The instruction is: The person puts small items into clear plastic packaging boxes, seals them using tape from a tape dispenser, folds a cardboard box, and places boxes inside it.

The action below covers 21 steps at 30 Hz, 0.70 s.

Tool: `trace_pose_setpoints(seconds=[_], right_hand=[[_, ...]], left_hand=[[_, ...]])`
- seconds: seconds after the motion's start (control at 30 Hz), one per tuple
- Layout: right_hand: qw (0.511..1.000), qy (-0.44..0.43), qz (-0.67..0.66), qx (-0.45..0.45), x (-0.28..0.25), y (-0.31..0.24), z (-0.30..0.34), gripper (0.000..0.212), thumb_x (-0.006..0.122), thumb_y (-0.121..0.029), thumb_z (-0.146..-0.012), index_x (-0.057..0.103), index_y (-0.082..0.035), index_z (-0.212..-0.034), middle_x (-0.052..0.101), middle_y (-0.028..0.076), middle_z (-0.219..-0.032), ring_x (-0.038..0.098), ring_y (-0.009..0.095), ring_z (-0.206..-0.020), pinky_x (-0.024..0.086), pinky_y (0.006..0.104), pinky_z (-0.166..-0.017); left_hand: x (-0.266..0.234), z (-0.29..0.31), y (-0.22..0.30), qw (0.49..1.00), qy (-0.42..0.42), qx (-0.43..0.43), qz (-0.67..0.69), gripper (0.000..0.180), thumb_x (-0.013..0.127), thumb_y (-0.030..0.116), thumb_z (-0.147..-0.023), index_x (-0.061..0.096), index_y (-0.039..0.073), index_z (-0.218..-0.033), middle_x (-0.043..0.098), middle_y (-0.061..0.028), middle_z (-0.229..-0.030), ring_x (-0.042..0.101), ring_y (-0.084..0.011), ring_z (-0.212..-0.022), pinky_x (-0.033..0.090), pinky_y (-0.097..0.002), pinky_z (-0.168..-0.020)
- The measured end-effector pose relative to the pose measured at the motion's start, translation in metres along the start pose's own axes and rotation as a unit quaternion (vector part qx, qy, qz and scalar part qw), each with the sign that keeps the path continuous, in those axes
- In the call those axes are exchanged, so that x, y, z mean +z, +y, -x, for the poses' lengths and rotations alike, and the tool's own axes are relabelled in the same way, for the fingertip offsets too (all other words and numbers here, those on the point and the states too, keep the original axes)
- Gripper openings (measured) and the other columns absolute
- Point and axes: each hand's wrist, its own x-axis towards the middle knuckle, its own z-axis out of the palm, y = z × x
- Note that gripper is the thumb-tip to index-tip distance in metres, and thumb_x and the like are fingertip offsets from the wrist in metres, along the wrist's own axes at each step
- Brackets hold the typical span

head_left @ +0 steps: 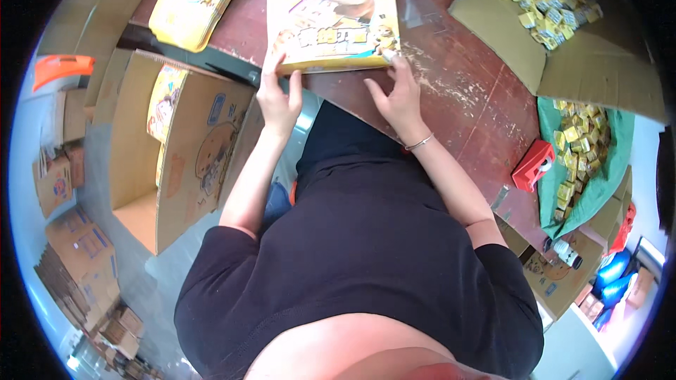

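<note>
A flat yellow cardboard box, printed with a brown cartoon animal, lies near the edge of the dark red table. My left hand touches its near left corner, fingers along the side and thumb spread apart by the front edge. At the near right corner, the fingertips of my right hand rest against the box. The right thumb stands away from the box, and a thin bracelet circles that wrist. Neither hand is wrapped round the box; the fingertips are partly blurred.
Yellow printed sheets are stacked at the far left. An open carton stands below the table edge. At the right are a carton of small wrapped pieces, a green bag of similar pieces, and a red tape dispenser.
</note>
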Motion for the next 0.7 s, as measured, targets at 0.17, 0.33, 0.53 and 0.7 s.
trace_pose_setpoints(seconds=[0.17,0.33,0.53,0.7], right_hand=[[0.99,-0.067,0.117,0.035,-0.047,-0.076,-0.076,0.054,0.074,-0.029,-0.078,0.053,-0.008,-0.123,0.064,0.016,-0.104,0.067,0.03,-0.088,0.054,0.0379,-0.075],[0.978,-0.093,0.184,0.028,-0.067,-0.085,-0.191,0.042,0.062,-0.041,-0.083,0.068,-0.007,-0.105,0.069,0.019,-0.092,0.067,0.035,-0.086,0.053,0.0447,-0.075],[0.992,-0.061,-0.065,0.088,-0.027,0.02,-0.214,0.051,0.068,-0.044,-0.082,0.061,-0.006,-0.115,0.069,0.018,-0.088,0.068,0.027,-0.078,0.053,0.0385,-0.065],[0.975,-0.115,-0.151,0.117,-0.156,0.026,-0.061,0.037,0.067,-0.027,-0.089,0.062,-0.006,-0.118,0.071,0.009,-0.099,0.066,0.011,-0.088,0.053,0.028,-0.077]], left_hand=[[-0.048,-0.072,0.091,0.973,-0.069,0.037,-0.218,0.036,0.063,0.026,-0.089,0.061,0.012,-0.122,0.059,-0.0181,-0.123,0.062,-0.0314,-0.109,0.051,-0.0389,-0.088],[0.001,-0.185,0.08,0.92,-0.06,0.123,-0.367,0.041,0.051,0.047,-0.093,0.065,0.019,-0.119,0.056,-0.0166,-0.127,0.062,-0.0337,-0.106,0.05,-0.0448,-0.086],[0.084,-0.259,0.052,0.909,-0.31,0.097,-0.263,0.051,0.041,0.05,-0.095,0.063,0.012,-0.122,0.06,-0.0196,-0.125,0.055,-0.0353,-0.118,0.041,-0.0401,-0.099],[0.069,-0.273,0.022,0.907,-0.293,0.15,-0.264,0.049,0.039,0.042,-0.099,0.062,0.005,-0.121,0.064,-0.0208,-0.114,0.061,-0.0355,-0.106,0.047,-0.0407,-0.09]])
